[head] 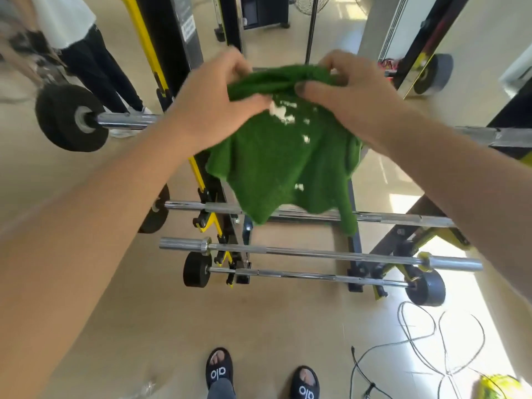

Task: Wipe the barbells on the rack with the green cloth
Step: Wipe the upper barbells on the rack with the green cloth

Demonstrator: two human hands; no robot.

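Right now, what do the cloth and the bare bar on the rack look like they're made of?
Green cloth: looks like fuzzy terry or microfiber, matte and nubby, hanging limp from both hands. Bare bar: probably chromed steel, with bright glossy highlights along its length.

You've got the green cloth [283, 156] bunched along its top edge mid-frame, fuzzy, worn through in small holes, its lower part hanging loose. Below it, chrome barbells [316, 253] lie level across the black-and-yellow rack [218, 223]; the cloth's hem overlaps the upper one.
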